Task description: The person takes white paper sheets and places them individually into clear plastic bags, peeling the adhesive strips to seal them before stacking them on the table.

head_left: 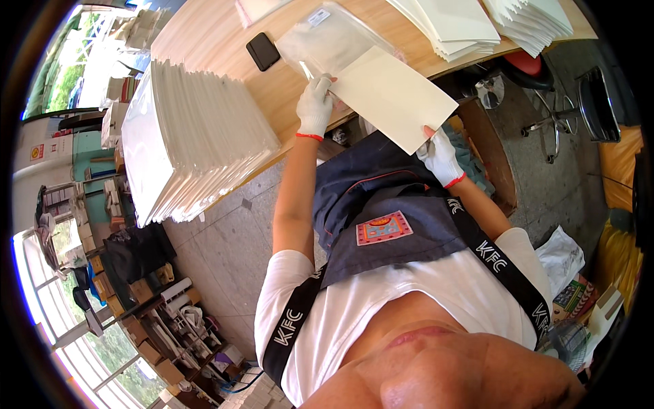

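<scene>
A blank cream-white card point(395, 99) is held slanted over the near edge of the table, in front of my apron. My left hand point(315, 109), in a white glove with bare fingertips and a red cuff, is closed at the card's left corner. A thin whitish piece sticks up past these fingers; I cannot make out what it is. My right hand point(441, 157), gloved alike, pinches the card's lower right end with the thumb on top. Just beyond the card lies a stack of clear plastic bags point(323, 41) with a small white label, partly covered by the card.
A tall stack of plastic-sleeved white boards point(204, 129) fills the table's left side. A black phone point(263, 52) lies near the bags. More white card stacks point(449, 27) stand at the far right. Beyond the wooden table point(204, 34) are a swivel chair point(593, 102) and a cardboard box point(487, 143).
</scene>
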A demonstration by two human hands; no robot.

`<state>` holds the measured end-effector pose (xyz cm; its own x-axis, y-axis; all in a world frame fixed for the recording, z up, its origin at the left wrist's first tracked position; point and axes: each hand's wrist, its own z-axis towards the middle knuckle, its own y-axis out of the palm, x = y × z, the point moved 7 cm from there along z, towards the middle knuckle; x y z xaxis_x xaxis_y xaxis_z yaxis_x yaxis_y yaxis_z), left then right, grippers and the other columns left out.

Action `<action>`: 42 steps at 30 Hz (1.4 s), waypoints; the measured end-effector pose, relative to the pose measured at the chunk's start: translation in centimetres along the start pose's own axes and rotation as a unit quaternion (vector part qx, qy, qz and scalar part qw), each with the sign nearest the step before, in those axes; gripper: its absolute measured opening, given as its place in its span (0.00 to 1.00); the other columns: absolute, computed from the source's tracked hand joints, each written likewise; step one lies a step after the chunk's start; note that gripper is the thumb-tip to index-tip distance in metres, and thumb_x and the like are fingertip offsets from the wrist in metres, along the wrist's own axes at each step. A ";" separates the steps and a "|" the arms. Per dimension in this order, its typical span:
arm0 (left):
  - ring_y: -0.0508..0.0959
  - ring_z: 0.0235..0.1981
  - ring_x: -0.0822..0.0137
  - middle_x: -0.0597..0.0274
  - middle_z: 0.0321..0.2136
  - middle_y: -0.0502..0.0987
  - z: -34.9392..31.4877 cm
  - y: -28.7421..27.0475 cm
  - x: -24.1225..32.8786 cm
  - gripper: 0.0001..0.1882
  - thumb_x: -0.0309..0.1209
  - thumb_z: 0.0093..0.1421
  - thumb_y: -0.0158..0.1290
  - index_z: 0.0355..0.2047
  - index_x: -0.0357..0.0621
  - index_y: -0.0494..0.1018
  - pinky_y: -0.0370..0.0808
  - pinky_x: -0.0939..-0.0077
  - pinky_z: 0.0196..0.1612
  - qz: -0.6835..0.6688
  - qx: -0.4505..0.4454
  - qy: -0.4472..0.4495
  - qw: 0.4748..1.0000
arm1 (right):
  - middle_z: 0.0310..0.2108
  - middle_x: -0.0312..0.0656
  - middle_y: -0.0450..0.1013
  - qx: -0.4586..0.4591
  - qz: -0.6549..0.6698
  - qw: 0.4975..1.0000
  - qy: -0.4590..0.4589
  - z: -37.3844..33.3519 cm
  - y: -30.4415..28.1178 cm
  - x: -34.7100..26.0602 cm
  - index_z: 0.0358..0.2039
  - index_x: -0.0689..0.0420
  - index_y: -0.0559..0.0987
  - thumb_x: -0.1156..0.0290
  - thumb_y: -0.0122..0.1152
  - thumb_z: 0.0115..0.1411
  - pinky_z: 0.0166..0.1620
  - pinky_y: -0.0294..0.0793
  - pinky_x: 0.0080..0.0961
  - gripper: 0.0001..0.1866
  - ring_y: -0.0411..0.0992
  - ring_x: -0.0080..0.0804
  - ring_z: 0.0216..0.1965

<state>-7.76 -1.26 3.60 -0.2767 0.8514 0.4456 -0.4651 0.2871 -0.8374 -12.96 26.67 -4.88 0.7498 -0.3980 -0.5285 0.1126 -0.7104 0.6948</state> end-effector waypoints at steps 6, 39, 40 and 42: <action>0.73 0.41 0.56 0.64 0.45 0.72 -4.2 1.0 2.7 0.20 0.19 0.43 0.50 0.39 0.50 0.72 0.73 0.66 0.39 -0.026 0.057 0.045 0.997 | 0.21 0.34 0.68 -0.026 -0.035 0.999 -0.002 -0.6 0.0 0.1 0.40 0.54 0.68 0.67 0.52 0.60 0.15 0.57 0.17 0.10 0.64 0.22 0.14; 0.77 0.23 0.69 0.54 0.32 0.78 -16.1 7.9 -3.6 0.14 0.37 0.60 0.49 0.36 0.36 0.72 0.77 0.78 0.26 -0.540 -0.056 -0.413 0.731 | 0.16 0.35 0.69 -0.247 -0.579 0.777 -0.015 2.6 10.2 5.0 0.41 0.55 0.72 0.64 0.46 0.61 0.20 0.64 0.19 0.12 0.67 0.22 0.16; 0.78 0.23 0.68 0.53 0.33 0.78 -15.8 7.5 -3.4 0.14 0.36 0.61 0.49 0.37 0.36 0.72 0.77 0.77 0.27 -0.538 -0.060 -0.411 0.733 | 0.16 0.37 0.70 -0.263 -0.651 0.705 -0.098 3.1 10.9 5.1 0.39 0.55 0.72 0.63 0.48 0.60 0.20 0.65 0.24 0.11 0.69 0.27 0.17; 0.78 0.23 0.67 0.53 0.31 0.78 -15.7 7.2 -3.1 0.13 0.35 0.61 0.48 0.37 0.36 0.72 0.77 0.77 0.27 -0.536 -0.074 -0.418 0.730 | 0.17 0.41 0.71 -0.280 -0.745 0.562 -0.225 3.4 12.0 6.2 0.35 0.53 0.71 0.60 0.49 0.59 0.20 0.67 0.32 0.11 0.72 0.35 0.19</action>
<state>2.98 5.07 -8.77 -0.2656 -0.4450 0.8552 -0.7119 0.6888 0.1373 -9.19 13.74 -1.49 -0.6759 0.2009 -0.7091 0.6783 -0.2066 -0.7051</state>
